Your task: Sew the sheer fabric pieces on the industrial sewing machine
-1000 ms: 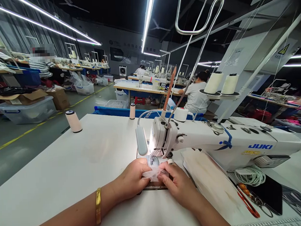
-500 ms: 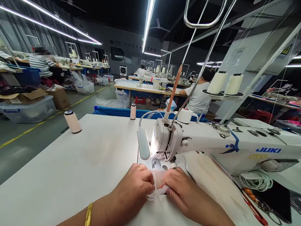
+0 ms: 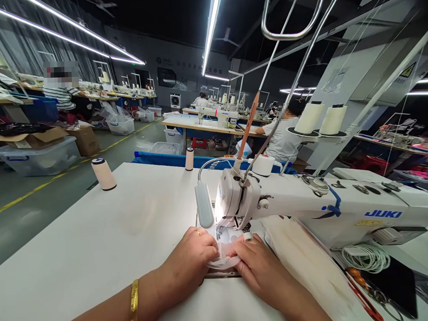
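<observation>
A thin, sheer white fabric [image 3: 222,262] stretches between my two hands, just in front of the needle area of a white JUKI sewing machine [image 3: 285,191]. On its left side my left hand [image 3: 192,255], with a ring and a gold bracelet, pinches the cloth with curled fingers. My right hand [image 3: 254,262] grips the other side, thumb below and fingers on top. The presser foot [image 3: 220,233] stands right beyond the fabric, lit by a small lamp [image 3: 204,205]. Whether the foot presses on the cloth I cannot tell.
Pale thread cones [image 3: 104,173] stand on the white table [image 3: 79,240]. Right of my right hand lie beige fabric [image 3: 301,255], a coiled white cable [image 3: 366,257], a black tablet-like slab [image 3: 397,285] and red-handled scissors [image 3: 364,300]. Co-workers sit at machines farther back.
Both hands have moved slightly forward with the fabric, closer to the presser foot. More of the machine's plate edge shows below the cloth.
</observation>
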A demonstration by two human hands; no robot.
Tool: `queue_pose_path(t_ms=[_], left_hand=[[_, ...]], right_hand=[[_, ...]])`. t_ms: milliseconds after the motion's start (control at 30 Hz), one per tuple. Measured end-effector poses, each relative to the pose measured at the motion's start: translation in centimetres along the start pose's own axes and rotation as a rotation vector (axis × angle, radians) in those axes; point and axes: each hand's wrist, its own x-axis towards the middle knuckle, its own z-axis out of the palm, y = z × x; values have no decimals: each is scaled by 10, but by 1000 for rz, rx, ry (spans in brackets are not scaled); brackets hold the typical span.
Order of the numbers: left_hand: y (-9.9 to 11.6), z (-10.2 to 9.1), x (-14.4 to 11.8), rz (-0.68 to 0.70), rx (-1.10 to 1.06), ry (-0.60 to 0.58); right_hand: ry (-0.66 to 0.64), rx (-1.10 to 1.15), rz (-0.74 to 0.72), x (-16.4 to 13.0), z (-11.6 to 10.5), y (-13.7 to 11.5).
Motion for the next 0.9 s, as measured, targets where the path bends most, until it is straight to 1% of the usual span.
queue_pose_path(t_ms=[100,167,300,367,433,667,800,900], left_hand=[[-1,-1,3,-50,-52,-31],[-1,-1,5,-142,-115,-50],[0,-5,13,-312,-191,-96],[1,-8,17,-365,-232,-123],[2,-10,21,-403,-265,-134],[1,-10,25,-415,-300,-122],[-1,-9,26,-425,-300,-87],[0,-10,26,-402,-296,-84]], right_hand=[[56,-49,-71,4,6,2],[111,-61,-98,8,11,3],[269,2,-35,15,17,-1],[348,27,7,18,19,-4],[400,51,33,20,20,-7],[492,82,38,23,21,-10],[494,108,33,24,20,-14],[504,98,33,24,20,-17]])
